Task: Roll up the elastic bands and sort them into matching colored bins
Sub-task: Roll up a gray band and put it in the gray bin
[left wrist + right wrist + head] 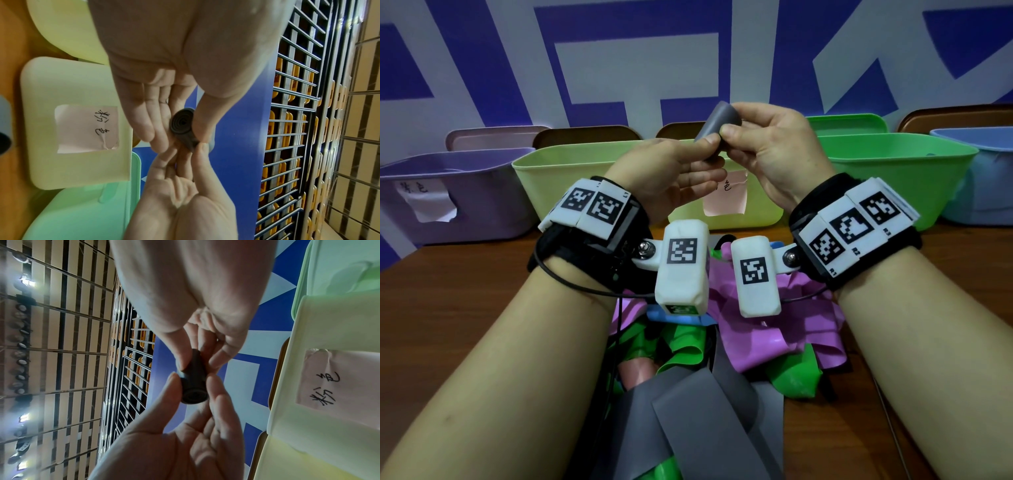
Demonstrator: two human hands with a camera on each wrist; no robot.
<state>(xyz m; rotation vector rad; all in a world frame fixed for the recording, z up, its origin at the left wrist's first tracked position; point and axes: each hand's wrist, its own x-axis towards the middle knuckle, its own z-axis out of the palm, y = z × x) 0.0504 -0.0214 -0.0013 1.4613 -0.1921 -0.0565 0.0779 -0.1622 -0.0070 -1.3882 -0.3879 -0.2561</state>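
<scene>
- Your left hand (671, 168) and right hand (767, 147) both pinched the grey roll (717, 125) at its sides.
- Judged light, soft, springy; likely to unwind unless gripped across the coil.

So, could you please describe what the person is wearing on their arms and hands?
Both forearms are bare, with no sleeves, and the hands are ungloved. Each wrist carries a black strap: the left wrist strap and the right wrist strap hold white blocks printed with black square code markers. A white marked box is bolted to each strap, and a thin black cable loops below the left wrist.
</scene>
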